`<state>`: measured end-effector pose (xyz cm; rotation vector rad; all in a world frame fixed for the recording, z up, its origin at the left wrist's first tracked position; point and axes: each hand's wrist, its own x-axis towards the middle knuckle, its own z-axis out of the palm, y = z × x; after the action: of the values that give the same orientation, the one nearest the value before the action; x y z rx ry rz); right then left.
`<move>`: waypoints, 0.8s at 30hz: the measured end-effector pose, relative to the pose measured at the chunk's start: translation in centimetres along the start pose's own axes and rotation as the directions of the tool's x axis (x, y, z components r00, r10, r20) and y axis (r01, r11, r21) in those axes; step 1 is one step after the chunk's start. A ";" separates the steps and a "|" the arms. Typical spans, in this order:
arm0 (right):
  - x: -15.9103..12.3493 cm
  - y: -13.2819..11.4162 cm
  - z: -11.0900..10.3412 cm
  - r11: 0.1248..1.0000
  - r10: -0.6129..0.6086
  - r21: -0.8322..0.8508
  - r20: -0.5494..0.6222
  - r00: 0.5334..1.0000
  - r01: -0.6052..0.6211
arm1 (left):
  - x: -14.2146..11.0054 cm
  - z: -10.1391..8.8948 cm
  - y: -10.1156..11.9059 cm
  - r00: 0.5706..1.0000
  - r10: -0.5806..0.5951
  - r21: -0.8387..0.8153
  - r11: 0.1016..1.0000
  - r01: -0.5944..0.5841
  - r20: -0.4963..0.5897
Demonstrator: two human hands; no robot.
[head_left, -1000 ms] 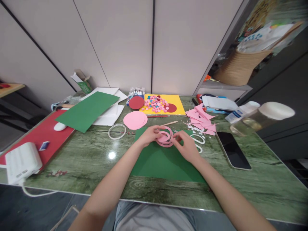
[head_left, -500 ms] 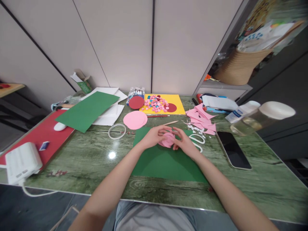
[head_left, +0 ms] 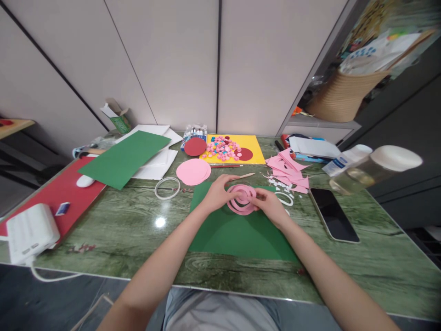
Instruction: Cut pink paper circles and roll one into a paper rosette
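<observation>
A pink paper spiral (head_left: 241, 209) is held between my two hands, its rings spread apart with gaps between the turns. My left hand (head_left: 220, 193) grips its left side, thumb reaching in across the rings. On the opposite side, my right hand (head_left: 268, 205) pinches the spiral's edge between thumb and fingers. Beneath both hands lies a green paper sheet (head_left: 237, 239). White-handled scissors (head_left: 285, 197) rest just beyond my right hand, partly hidden by it. A pointed wooden stick (head_left: 247, 175) lies past my left fingertips.
Pink paper circles (head_left: 193, 172) and a tape roll (head_left: 167, 188) lie to the left. Behind are small pom-poms on a yellow sheet (head_left: 257, 149). Pink scraps (head_left: 287, 168), a phone (head_left: 334, 215) and a bottle (head_left: 368, 172) occupy the right. A white power bank (head_left: 32, 232) sits at far left.
The pink spiral has opened out from a compact coil into wider rings. My right hand has shifted slightly right, and my left fingers have drawn back from the right fingers.
</observation>
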<state>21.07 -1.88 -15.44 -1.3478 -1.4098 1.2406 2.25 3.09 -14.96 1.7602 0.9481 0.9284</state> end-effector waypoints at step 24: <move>0.4 0.0 -1.1 0.999 -0.013 0.033 -0.126 0.992 0.017 | -0.3 -0.9 -1.1 0.912 -0.394 0.178 0.911 0.372 0.111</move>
<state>22.06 -1.40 -15.23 -1.3657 -1.3036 1.1447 1.08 3.47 -15.75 1.6559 1.2401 0.4784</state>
